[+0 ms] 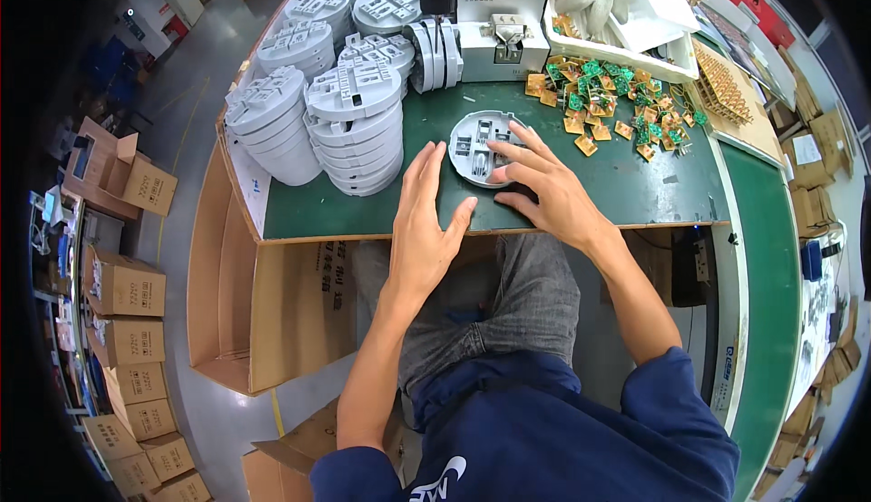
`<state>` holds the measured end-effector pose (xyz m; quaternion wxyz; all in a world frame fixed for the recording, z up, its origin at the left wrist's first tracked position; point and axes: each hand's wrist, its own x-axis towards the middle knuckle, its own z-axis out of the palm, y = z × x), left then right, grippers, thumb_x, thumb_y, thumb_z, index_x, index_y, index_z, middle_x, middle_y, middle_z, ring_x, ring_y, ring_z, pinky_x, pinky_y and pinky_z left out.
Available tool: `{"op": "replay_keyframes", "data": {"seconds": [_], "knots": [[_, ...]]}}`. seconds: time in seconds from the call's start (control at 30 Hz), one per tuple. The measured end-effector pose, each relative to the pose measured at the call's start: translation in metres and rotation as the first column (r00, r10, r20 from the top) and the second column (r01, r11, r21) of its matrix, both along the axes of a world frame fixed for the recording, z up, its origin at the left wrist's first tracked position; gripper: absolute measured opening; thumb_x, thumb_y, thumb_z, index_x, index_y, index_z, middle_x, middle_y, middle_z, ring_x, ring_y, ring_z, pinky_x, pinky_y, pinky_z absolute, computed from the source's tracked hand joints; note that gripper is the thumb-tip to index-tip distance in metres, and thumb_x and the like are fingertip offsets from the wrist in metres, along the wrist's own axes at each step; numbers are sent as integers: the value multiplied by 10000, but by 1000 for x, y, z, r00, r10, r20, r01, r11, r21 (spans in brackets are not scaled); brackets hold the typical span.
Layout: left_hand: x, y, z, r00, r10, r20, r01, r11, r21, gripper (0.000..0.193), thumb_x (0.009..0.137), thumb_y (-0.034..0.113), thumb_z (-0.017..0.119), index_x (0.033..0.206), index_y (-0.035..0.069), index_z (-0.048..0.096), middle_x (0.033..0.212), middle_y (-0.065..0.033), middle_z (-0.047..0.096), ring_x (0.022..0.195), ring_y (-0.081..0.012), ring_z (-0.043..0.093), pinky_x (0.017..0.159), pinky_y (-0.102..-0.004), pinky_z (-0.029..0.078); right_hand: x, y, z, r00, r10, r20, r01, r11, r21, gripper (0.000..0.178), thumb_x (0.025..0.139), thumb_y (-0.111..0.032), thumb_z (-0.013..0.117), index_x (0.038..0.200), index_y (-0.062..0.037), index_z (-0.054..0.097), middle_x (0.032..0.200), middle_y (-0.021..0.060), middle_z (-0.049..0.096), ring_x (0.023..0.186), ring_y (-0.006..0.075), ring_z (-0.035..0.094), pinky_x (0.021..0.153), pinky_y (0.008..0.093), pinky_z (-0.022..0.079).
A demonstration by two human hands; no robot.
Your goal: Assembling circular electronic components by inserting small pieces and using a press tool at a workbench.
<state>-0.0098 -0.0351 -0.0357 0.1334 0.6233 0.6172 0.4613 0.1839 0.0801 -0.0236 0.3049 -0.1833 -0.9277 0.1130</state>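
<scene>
Two bare hands (424,232) (560,197), round recessed grey disc (476,146), smooth green tabletop (640,195)

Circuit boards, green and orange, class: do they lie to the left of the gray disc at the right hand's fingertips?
No, the circuit boards lie scattered to the right of the gray disc.

Circuit boards (594,94) and grey discs (356,130) (plus cartons (134,286)) suggest an assembly workshop.
</scene>
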Motion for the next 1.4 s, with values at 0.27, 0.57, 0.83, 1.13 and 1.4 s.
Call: {"op": "replay_keyframes", "data": {"seconds": [0.27, 0.57, 0.83, 1.13, 1.4], "knots": [[8, 23, 8, 998, -11, -61, 9, 999, -38, 941, 847, 295, 825, 1558, -22, 296, 1550, -274, 365, 1439, -418, 371, 1164, -470, 357, 9, -5, 2, 991, -134, -30, 130, 985, -109, 424, 816, -74, 794, 1208, -73, 632, 1328, 127, 637, 1303, 369, 549, 1070, 450, 483], [1, 38, -3, 999, -15, 45, 14, 1000, 6, 1010, 821, 401, 840, 1550, -42, 299, 1543, -290, 361, 1426, -428, 378, 1165, -475, 352, 10, -43, 7, 978, -207, -12, 206, 978, -34, 408, 838, -68, 773, 1216, -44, 622, 1232, 123, 675, 999, 331, 650, 855, 433, 558], [14, 30, 11, 995, -38, -87, 37, 999, -7, 889, 863, 343, 810, 1545, 0, 354, 1535, -246, 405, 1400, -393, 435, 1165, -445, 354, 56, -1, 12, 833, -548, -73, 549, 836, -10, 391, 852, -96, 782, 1189, -32, 594, 1066, 126, 686, 887, 295, 665, 742, 395, 544], [24, 24, 14, 956, 121, -267, -13, 928, 373, 651, 938, 281, 745, 1459, -16, 491, 1406, -217, 559, 1299, -324, 554, 1107, -426, 437, 64, 31, 4, 833, -553, -32, 539, 823, -179, 443, 812, -93, 825, 1206, -43, 630, 981, 104, 672, 813, 250, 659, 713, 360, 543], [55, 36, 37, 658, -186, 730, 312, 949, -39, 435, 998, 214, 693, 1338, -41, 599, 1140, -130, 713, 933, -121, 690, 841, -265, 556, 29, -20, 34, 892, -329, -308, 366, 928, 67, 523, 775, -4, 836, 1260, -76, 655, 1003, 84, 669, 833, 208, 664, 750, 334, 563]]}}
